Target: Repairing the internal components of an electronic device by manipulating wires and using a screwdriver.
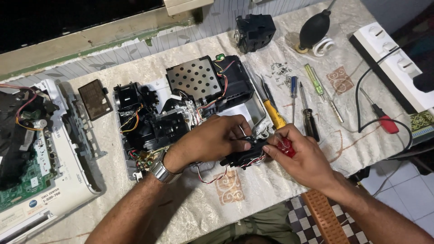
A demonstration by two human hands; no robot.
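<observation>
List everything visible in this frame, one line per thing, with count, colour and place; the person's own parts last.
opened device: 1, black inside on white base, table centre
perforated metal plate: 1, silver, on device top
black module with wires: 1, black, held at front centre
red-handled screwdriver: 1, red, in right hand
second opened device: 1, white with green board, left edge
dark filter panel: 1, brown, left of centre device
black cube part: 1, black, top centre
air blower bulb: 1, black, top right
loose screws: several, silver, right of device
spare screwdrivers: about five, mixed handles, right
power strip: 1, white, right edge
wristwatch: 1, silver, left wrist
left hand: on module
right hand: grips screwdriver
</observation>
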